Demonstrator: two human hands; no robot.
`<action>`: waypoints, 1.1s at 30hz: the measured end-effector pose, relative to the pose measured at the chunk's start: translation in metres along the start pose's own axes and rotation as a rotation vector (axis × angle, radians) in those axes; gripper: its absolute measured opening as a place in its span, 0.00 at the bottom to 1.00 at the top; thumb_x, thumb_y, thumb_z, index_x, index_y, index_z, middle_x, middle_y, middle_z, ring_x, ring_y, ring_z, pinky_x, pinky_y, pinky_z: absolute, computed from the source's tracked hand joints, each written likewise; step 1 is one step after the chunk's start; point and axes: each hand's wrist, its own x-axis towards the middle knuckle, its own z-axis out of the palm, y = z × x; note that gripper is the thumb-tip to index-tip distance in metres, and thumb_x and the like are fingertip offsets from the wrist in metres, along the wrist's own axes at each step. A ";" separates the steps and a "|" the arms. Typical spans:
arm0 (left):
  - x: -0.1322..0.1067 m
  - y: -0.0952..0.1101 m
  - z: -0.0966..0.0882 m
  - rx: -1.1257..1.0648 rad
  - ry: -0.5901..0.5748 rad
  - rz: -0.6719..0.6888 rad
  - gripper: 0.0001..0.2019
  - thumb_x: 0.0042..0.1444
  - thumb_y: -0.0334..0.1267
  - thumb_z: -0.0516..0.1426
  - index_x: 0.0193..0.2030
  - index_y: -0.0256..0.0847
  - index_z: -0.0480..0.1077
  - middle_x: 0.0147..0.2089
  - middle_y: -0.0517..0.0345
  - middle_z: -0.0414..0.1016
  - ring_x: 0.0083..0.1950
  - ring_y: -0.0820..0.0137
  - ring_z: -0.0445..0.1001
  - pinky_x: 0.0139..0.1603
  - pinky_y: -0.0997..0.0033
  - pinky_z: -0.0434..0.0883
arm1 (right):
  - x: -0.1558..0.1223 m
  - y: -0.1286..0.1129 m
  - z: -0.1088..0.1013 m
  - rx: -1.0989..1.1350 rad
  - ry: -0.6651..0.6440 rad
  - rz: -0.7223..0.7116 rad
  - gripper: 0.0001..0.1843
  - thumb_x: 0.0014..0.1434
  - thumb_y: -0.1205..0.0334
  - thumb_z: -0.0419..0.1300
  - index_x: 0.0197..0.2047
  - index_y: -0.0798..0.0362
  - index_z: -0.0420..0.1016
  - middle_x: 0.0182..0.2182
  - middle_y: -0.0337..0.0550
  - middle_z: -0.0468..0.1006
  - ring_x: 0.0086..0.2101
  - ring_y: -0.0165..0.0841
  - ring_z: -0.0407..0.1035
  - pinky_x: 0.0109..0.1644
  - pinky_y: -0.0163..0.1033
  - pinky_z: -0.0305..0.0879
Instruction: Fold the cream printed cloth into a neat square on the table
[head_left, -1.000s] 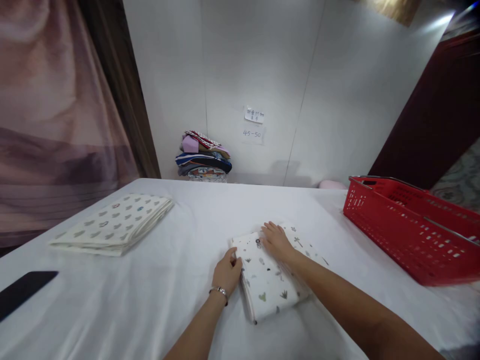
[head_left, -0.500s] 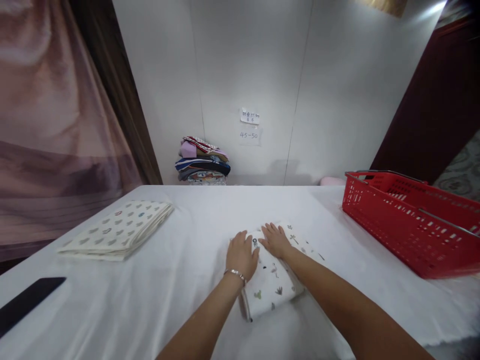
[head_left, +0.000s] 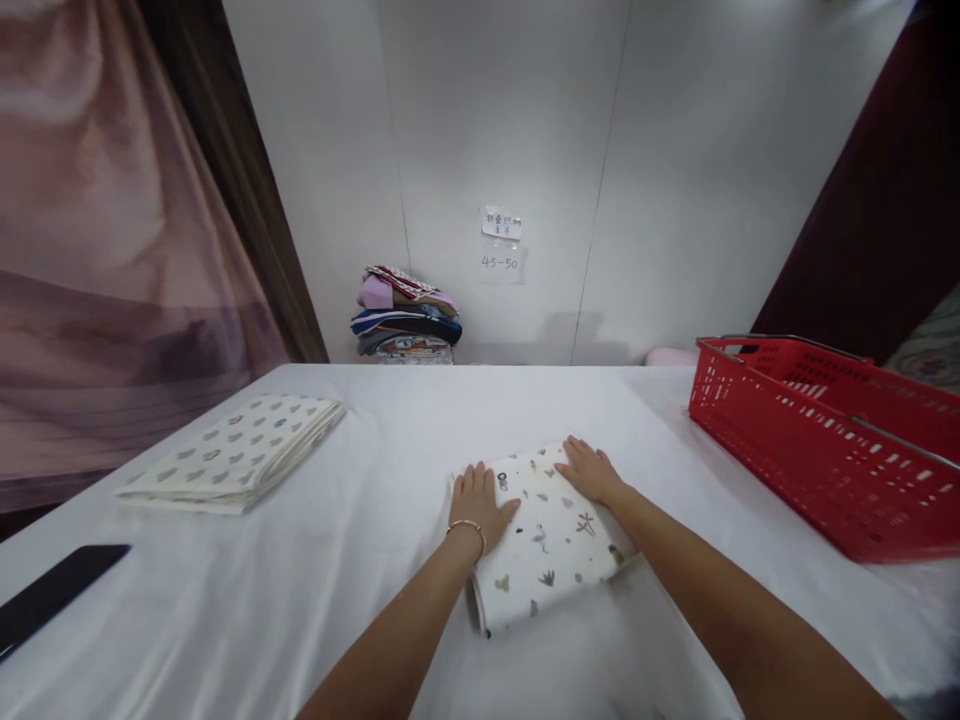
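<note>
A white folded cloth [head_left: 541,540] printed with small plants and birds lies in front of me on the table. Flat on its left edge rests my left hand [head_left: 482,508], fingers stretched out, a bracelet at the wrist. My right hand [head_left: 592,470] lies on the cloth's far right corner with its fingers extended. Neither hand grips anything. Off to the left is a second folded cloth [head_left: 240,450], cream with a grey repeating print.
A red plastic basket [head_left: 810,450] with metal handles stands at the right. A black flat object [head_left: 56,590] lies at the left table edge. Behind the white-covered table [head_left: 375,600] is a pile of folded fabrics [head_left: 409,315] against the wall.
My right hand has moved to the right across the cloth. The cloth's right part now lies folded flat, where it was spread out further before. My left hand stays on the left edge.
</note>
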 end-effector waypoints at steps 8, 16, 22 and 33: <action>0.004 -0.012 0.005 0.043 0.005 0.016 0.43 0.52 0.64 0.33 0.66 0.31 0.43 0.68 0.48 0.37 0.68 0.58 0.34 0.65 0.56 0.38 | 0.007 0.010 0.007 0.025 -0.033 0.009 0.40 0.57 0.36 0.34 0.66 0.52 0.39 0.65 0.42 0.40 0.62 0.38 0.36 0.61 0.49 0.40; 0.001 -0.008 0.002 0.058 -0.012 0.024 0.43 0.52 0.63 0.33 0.65 0.29 0.44 0.68 0.46 0.37 0.68 0.58 0.35 0.65 0.56 0.37 | 0.008 -0.009 -0.001 -0.056 0.010 0.006 0.39 0.58 0.39 0.37 0.64 0.56 0.45 0.64 0.47 0.42 0.63 0.42 0.32 0.61 0.56 0.32; 0.002 -0.008 0.003 0.047 -0.021 0.021 0.43 0.52 0.63 0.33 0.65 0.29 0.43 0.68 0.46 0.37 0.68 0.58 0.34 0.65 0.56 0.36 | 0.004 -0.034 0.008 -0.039 -0.009 -0.195 0.41 0.57 0.37 0.34 0.65 0.55 0.44 0.65 0.44 0.41 0.63 0.39 0.31 0.62 0.50 0.29; -0.002 -0.010 0.002 -0.003 -0.015 -0.033 0.45 0.50 0.65 0.32 0.66 0.31 0.42 0.68 0.50 0.36 0.68 0.59 0.31 0.65 0.52 0.33 | 0.006 -0.032 0.015 -0.034 -0.040 -0.157 0.41 0.57 0.37 0.33 0.66 0.54 0.42 0.65 0.41 0.39 0.63 0.37 0.30 0.63 0.49 0.29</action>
